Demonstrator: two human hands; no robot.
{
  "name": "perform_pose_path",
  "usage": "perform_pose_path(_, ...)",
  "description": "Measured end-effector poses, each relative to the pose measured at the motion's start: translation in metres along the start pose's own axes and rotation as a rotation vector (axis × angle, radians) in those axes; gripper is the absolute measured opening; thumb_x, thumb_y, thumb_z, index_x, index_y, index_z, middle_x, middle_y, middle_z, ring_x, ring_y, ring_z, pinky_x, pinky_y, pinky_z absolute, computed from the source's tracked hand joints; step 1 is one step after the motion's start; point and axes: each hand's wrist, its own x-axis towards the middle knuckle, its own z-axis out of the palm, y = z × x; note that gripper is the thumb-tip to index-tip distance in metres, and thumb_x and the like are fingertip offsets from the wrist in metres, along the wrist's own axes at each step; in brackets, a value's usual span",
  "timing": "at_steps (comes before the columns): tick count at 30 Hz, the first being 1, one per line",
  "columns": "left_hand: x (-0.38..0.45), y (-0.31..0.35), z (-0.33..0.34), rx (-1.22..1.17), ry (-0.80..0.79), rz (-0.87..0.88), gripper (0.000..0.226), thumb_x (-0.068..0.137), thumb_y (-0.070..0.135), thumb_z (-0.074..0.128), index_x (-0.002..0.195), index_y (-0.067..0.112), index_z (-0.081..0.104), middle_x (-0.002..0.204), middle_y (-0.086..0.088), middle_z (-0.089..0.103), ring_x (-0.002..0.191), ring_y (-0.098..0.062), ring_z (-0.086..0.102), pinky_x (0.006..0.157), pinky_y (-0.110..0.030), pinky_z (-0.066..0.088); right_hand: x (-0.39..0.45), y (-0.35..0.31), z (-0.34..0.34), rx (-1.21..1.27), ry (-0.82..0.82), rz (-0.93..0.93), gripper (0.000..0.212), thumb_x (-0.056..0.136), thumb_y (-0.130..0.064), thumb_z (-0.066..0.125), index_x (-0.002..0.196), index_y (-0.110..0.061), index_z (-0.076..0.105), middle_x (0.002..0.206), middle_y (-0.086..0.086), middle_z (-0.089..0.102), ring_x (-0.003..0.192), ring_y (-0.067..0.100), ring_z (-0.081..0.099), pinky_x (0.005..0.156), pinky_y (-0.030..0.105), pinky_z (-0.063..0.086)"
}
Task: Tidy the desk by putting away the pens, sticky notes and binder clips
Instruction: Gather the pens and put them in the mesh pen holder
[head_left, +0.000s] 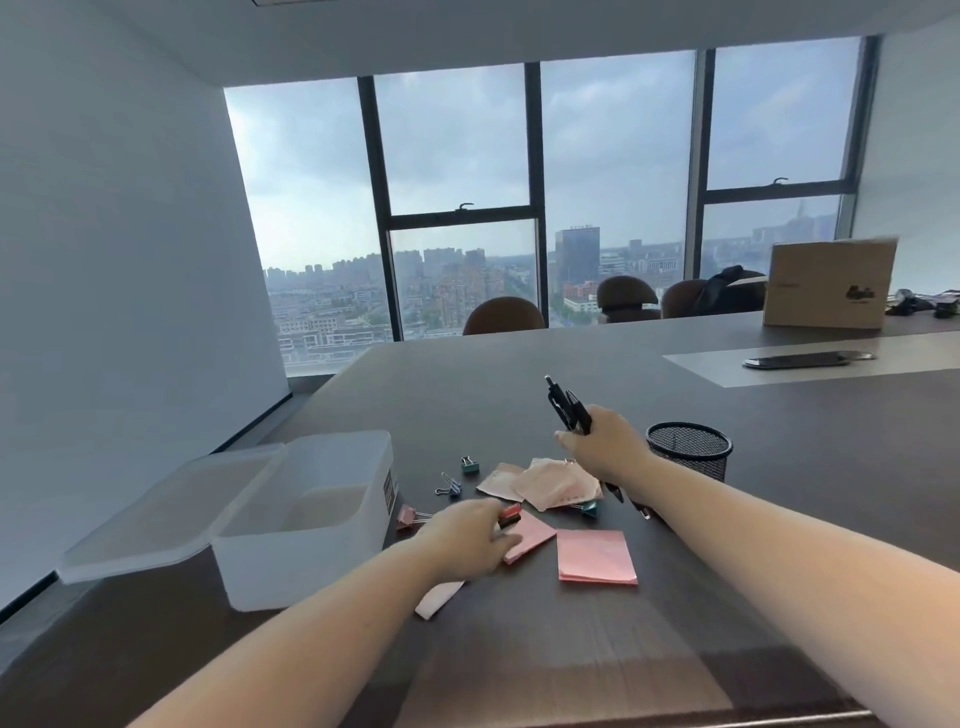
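1. Clear plastic box (311, 519), one, open, with its lid (166, 514) lying against its left side. It sits just left of our left hand and shows nothing inside.
2. Binder clips, five countable: pink (408, 517) just left of the left hand; blue (451, 487) and green (470, 464) just beyond it; a red-and-black one (510, 515) at the fingertips; a teal one (589, 508) under the crumpled paper.
3. Left hand (467, 540), fingers curled down on the red-and-black clip. Whether it is gripped or only touched, we cannot tell.
4. Sticky notes: two flat pink pads, one (530, 535) partly under the left hand, one (596, 557) just right of it; a heap of loose crumpled sheets (550, 486) between the hands; one pale slip (439, 597) under the left wrist. Loose sheets not countable.
5. Right hand (602, 447), closed round a bundle of black pens (569, 408), at least two, ends up. Exact number unclear.
6. Mesh pen cup (688, 449), one, just right of the right hand.
7. Risks, in our judgement: a loosely bunched pen may slip out before it reaches the cup; the right forearm may sweep the crumpled sheets; the small clip may snap from our fingers.
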Motion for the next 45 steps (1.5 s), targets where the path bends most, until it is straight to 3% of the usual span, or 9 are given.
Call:
perform_pose_path(7,0.033,0.011,-0.021,-0.484,0.400,-0.045,0.039,0.095,0.035,0.052,0.119,0.005,0.056,0.107,-0.010,0.065,0.104,-0.030,0.059,0.084,-0.032,0.042,0.013,-0.007,0.015,0.420,0.121,0.059,0.041,0.088,-0.039,0.060,0.064,-0.014,0.040,0.059,0.008,0.047,0.051,0.019,0.046,0.055,0.029,0.037)
perform_pose_path(10,0.044,0.017,-0.017,-0.916,0.559,-0.119,0.022,0.091,0.035,0.059,0.088,0.014,0.055,0.071,0.004,0.048,0.076,-0.021,0.049,0.071,-0.030,0.044,0.013,-0.004,0.022,0.549,0.180,0.052,0.038,0.084,-0.043,0.064,0.072,-0.009,0.051,0.063,0.014,0.054,0.037,0.008,0.049,0.049,0.021,0.043)
perform_pose_path(12,0.050,0.019,-0.009,-1.053,0.595,-0.177,0.026,0.089,0.036,0.060,0.073,0.021,0.046,0.069,0.004,0.043,0.075,-0.021,0.047,0.075,-0.038,0.049,0.012,0.000,0.029,0.561,0.204,0.056,0.038,0.083,-0.041,0.067,0.069,-0.008,0.052,0.061,0.014,0.055,0.040,0.009,0.050,0.054,0.025,0.043)
perform_pose_path(20,0.062,0.018,0.029,-0.979,0.611,-0.242,0.043,0.085,0.026,0.066,0.061,0.018,0.032,0.059,0.005,0.031,0.055,-0.013,0.030,0.051,-0.017,0.028,0.010,0.024,0.055,0.683,0.102,0.111,0.035,0.077,-0.025,0.077,0.065,-0.014,0.046,0.059,0.004,0.050,0.052,0.017,0.051,0.059,0.027,0.044)
perform_pose_path(25,0.066,0.018,0.036,-0.911,0.595,-0.285,0.045,0.090,0.027,0.061,0.057,0.018,0.032,0.056,0.005,0.035,0.054,-0.012,0.035,0.050,-0.017,0.027,0.011,0.033,0.061,0.662,0.069,0.114,0.035,0.079,-0.025,0.076,0.066,-0.016,0.044,0.057,-0.001,0.048,0.045,0.011,0.050,0.050,0.018,0.043)
perform_pose_path(33,0.096,0.047,-0.015,-0.991,0.555,-0.192,0.047,0.091,0.035,0.057,0.059,0.019,0.027,0.058,0.004,0.028,0.054,-0.015,0.026,0.051,-0.028,0.023,0.033,0.019,0.026,0.623,0.147,0.068,0.033,0.079,-0.032,0.073,0.073,-0.011,0.048,0.057,0.006,0.051,0.038,0.008,0.048,0.054,0.027,0.041)
perform_pose_path(36,0.113,0.081,-0.039,-1.142,0.490,-0.154,0.037,0.092,0.040,0.053,0.067,0.017,0.039,0.061,0.001,0.037,0.052,-0.015,0.035,0.049,-0.027,0.030,0.039,0.019,-0.014,0.645,0.192,0.073,0.032,0.080,-0.037,0.071,0.076,-0.011,0.053,0.060,0.008,0.057,0.044,0.009,0.052,0.055,0.024,0.045)
perform_pose_path(41,0.144,0.154,-0.056,-1.349,0.392,-0.116,0.049,0.092,0.049,0.048,0.117,0.007,0.050,0.064,-0.002,0.047,0.047,-0.014,0.046,0.036,-0.019,0.033,0.052,0.040,-0.075,0.664,0.360,0.100,0.036,0.083,-0.041,0.067,0.072,-0.009,0.053,0.058,0.011,0.053,0.044,0.016,0.052,0.057,0.030,0.046)
perform_pose_path(45,0.165,0.192,-0.038,-1.355,0.305,-0.066,0.042,0.091,0.050,0.049,0.105,0.010,0.050,0.074,-0.004,0.050,0.055,-0.018,0.048,0.043,-0.024,0.036,0.059,0.074,-0.088,0.643,0.422,0.190,0.040,0.088,-0.036,0.063,0.063,-0.014,0.041,0.060,0.010,0.047,0.044,0.018,0.046,0.042,0.021,0.042)
